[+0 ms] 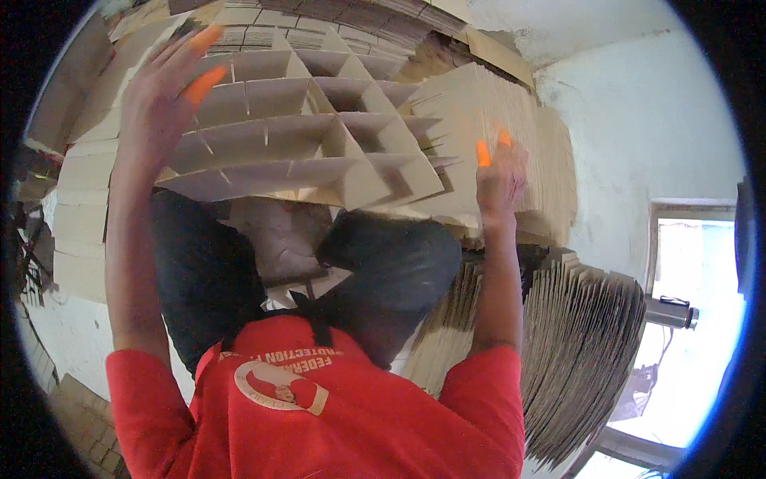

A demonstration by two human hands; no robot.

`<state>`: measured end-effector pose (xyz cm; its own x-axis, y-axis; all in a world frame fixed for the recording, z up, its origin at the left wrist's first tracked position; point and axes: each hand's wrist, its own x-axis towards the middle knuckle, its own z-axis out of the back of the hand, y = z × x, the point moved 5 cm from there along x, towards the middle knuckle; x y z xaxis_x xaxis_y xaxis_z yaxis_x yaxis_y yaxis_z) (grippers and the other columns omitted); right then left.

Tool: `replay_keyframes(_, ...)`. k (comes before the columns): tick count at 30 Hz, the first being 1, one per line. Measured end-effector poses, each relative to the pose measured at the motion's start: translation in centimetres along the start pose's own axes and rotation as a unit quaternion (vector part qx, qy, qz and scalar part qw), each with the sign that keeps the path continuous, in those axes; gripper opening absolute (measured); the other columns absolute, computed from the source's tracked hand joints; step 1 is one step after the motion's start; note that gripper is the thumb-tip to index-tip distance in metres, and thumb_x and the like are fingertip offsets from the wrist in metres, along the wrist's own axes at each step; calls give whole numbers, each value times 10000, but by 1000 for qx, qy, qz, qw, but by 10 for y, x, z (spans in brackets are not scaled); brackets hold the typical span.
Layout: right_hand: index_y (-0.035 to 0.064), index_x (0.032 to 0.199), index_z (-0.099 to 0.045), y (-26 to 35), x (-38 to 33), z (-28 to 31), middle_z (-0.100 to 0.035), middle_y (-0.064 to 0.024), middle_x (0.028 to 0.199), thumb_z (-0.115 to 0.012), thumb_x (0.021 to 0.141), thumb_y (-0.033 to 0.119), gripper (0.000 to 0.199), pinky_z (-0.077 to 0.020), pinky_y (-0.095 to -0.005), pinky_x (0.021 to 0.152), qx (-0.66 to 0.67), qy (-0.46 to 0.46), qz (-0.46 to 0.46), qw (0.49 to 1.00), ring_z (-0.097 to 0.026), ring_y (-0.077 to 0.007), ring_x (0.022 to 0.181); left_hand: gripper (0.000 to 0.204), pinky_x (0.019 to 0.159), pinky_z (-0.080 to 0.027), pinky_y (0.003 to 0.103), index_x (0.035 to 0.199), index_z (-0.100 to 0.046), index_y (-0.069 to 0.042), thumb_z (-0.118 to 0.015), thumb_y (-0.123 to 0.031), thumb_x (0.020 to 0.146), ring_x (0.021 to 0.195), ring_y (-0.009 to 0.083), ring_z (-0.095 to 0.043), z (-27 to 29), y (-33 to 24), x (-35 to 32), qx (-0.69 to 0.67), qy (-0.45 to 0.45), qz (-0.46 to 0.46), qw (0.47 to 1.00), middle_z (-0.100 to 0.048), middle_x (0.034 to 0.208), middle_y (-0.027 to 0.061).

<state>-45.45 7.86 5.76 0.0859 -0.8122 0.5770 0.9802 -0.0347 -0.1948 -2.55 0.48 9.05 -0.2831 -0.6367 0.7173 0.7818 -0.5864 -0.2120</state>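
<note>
A cardboard divider grid (331,120) lies in front of me, its long strips crossed by slanting ones to form open cells. My left hand (155,96) is raised over the grid's left side. Orange covers sit on its thumb and a finger, which are spread apart with nothing between them. On the right, my right hand (503,180) is at a stack of flat cardboard strips (471,104), also with two orange finger covers. Its thumb and forefinger point away from me, apart, and no strip shows between them. Whether it touches the stack is unclear.
More cardboard pieces (84,191) are stacked on the left, and slotted stacks (319,17) line the far side. A large bundle of cardboard sheets (578,343) stands low on the right. Beyond it are a metal flask (672,311) and a bright opening beside a pale wall (638,120).
</note>
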Motion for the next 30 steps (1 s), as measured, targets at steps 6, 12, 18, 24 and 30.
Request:
replay_keyframes(6, 10, 1037, -611, -46, -44, -49, -624, -201, 1029, -720, 753, 178, 347, -483, -463, 792, -7, 48, 51, 998, -594, -398, 918, 398, 753, -515, 324, 1144, -671, -84, -750, -41, 757, 861, 239, -634, 18, -27, -70, -67, -24, 102, 992, -687, 996, 99)
replay_keyframes(12, 31, 1103, -611, -75, -32, -54, -655, -201, 1018, -668, 774, 133, 348, -494, -442, 811, 38, 120, -248, 961, -631, -370, 980, 306, 750, -511, 322, 1069, -696, -46, -741, -29, 767, 852, 239, -649, 12, -27, -99, -106, -8, 162, 981, -690, 966, 118)
replay_keyframes(18, 79, 1159, -626, -78, -30, -44, -672, -161, 982, -569, 799, 120, 367, -505, -452, 783, 87, 87, -235, 964, -640, -369, 927, 318, 768, -513, 323, 1069, -690, -36, -746, -41, 757, 855, 254, -645, 11, -20, -108, -107, -20, 141, 984, -692, 980, 126)
replay_keyframes(24, 46, 1270, -579, -44, 1, 69, -674, -207, 988, -677, 768, 128, 518, -523, -374, 823, 104, -142, -208, 962, -659, -295, 916, 448, 818, -516, 358, 1163, -644, -56, -771, -119, 738, 960, 280, -632, 8, -31, -106, -100, 0, 107, 989, -676, 1048, 129)
replay_keyframes(30, 37, 1340, -524, 54, 45, 130, -620, -105, 1190, -719, 784, -30, 594, -491, -172, 447, 408, -29, -39, 912, -613, -95, 795, 480, 852, -495, 417, 1186, -626, -89, -768, -178, 737, 944, 326, -616, -31, -43, -114, -93, 112, 74, 987, -679, 1024, 122)
